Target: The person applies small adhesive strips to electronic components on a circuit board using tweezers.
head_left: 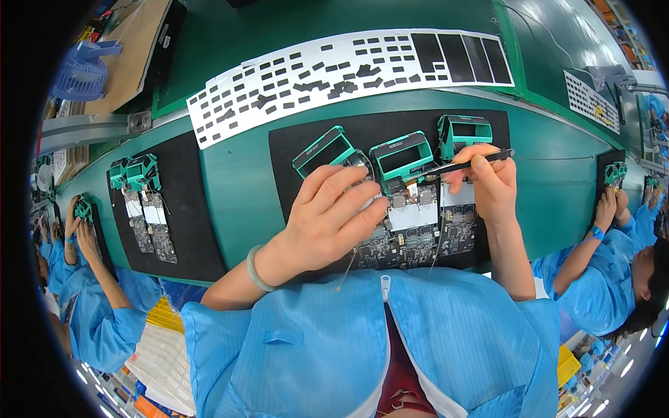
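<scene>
Three green plastic frames, each joined to a dark circuit board, lie side by side on a black mat [286, 139]. My right hand [491, 184] pinches black tweezers [481, 161], their tips pointing left at the lower edge of the middle green frame [401, 155]. Just below those tips is the middle circuit board [414, 219]. My left hand [331, 219] lies over the left circuit board [376, 251], fingers apart and slightly bent, hiding much of it below the left green frame [324, 150]. The right green frame [465, 129] stands beyond my right fingers.
A white sheet [334, 49] with many small black stickers lies behind the mat. Two more frame-and-board units [143, 202] rest on another black mat at left. Co-workers' hands [87, 240] work at the left, others [606, 209] at the right. A blue fan [82, 70] stands far left.
</scene>
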Action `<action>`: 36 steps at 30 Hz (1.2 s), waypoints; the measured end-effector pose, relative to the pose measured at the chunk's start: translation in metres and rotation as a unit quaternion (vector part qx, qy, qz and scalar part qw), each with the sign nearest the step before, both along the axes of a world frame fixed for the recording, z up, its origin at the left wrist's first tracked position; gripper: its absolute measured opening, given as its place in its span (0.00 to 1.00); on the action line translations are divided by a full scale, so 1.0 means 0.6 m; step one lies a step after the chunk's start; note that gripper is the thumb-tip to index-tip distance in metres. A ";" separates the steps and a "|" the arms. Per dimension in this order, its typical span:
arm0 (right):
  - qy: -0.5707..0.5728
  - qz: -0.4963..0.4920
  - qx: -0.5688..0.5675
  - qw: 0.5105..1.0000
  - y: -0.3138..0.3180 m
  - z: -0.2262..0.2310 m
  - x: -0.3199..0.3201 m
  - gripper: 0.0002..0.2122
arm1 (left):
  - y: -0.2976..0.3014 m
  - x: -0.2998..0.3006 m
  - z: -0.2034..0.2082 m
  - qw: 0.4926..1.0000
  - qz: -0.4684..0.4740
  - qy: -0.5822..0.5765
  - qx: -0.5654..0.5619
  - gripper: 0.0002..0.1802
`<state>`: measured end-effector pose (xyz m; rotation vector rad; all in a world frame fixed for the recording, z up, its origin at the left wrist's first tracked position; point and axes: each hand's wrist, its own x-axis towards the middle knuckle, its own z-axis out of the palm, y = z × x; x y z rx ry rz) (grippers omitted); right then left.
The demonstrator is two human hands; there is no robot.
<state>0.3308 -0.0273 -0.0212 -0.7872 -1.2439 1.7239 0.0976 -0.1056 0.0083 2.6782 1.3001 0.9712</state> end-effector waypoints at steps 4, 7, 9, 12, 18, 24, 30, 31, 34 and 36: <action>-0.011 -0.010 -0.006 1.000 0.001 -0.001 -0.001 0.11 | 0.004 0.023 -0.005 0.999 0.024 0.020 0.027 0.18; -0.031 -0.021 -0.010 0.999 0.001 0.011 -0.006 0.11 | -0.006 0.048 -0.007 0.965 0.082 0.240 0.064 0.17; -0.037 -0.028 -0.015 0.999 -0.005 0.027 0.004 0.11 | -0.004 0.054 0.006 0.960 0.065 0.268 0.049 0.18; -0.057 -0.068 0.022 0.996 0.003 0.056 0.034 0.13 | 0.034 0.035 0.043 0.971 -0.001 0.228 -0.066 0.16; -0.150 -0.175 0.147 0.962 0.090 0.069 0.033 0.12 | 0.238 0.000 0.045 0.978 -0.094 -0.037 -0.182 0.21; -0.165 -0.189 0.157 0.955 0.162 0.031 -0.018 0.11 | 0.335 0.025 -0.048 0.993 -0.056 0.082 -0.068 0.26; -0.214 -0.179 0.202 0.939 0.175 0.029 -0.024 0.12 | 0.338 0.028 -0.053 0.995 -0.056 0.078 -0.040 0.23; -0.210 -0.183 0.191 0.941 0.175 0.029 -0.025 0.12 | 0.337 0.027 -0.052 0.994 -0.054 0.087 -0.044 0.24; -0.133 -0.116 0.113 0.978 0.163 0.031 -0.029 0.12 | 0.337 0.025 -0.056 0.993 -0.049 0.094 -0.047 0.26; -0.046 0.008 -0.003 0.999 0.114 0.048 -0.054 0.13 | 0.345 0.019 -0.060 0.994 -0.038 0.093 -0.048 0.27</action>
